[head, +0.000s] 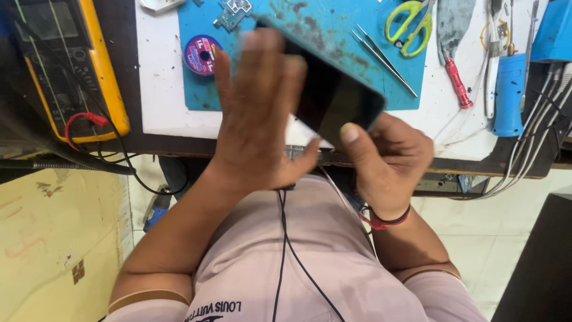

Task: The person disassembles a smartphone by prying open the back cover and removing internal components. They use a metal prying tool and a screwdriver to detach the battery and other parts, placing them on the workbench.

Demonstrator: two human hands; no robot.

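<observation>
Both hands meet at centre frame on a flat black glass-fronted phone [333, 98], held tilted above the desk edge. Left hand [259, 113] lies flat, fingers spread, across its screen; right hand [387, 158] grips its lower corner, thumb on the glass. Beyond lie a blue work mat [333, 36], thin metal tweezers [384, 59] and green-handled scissors [411, 27].
</observation>
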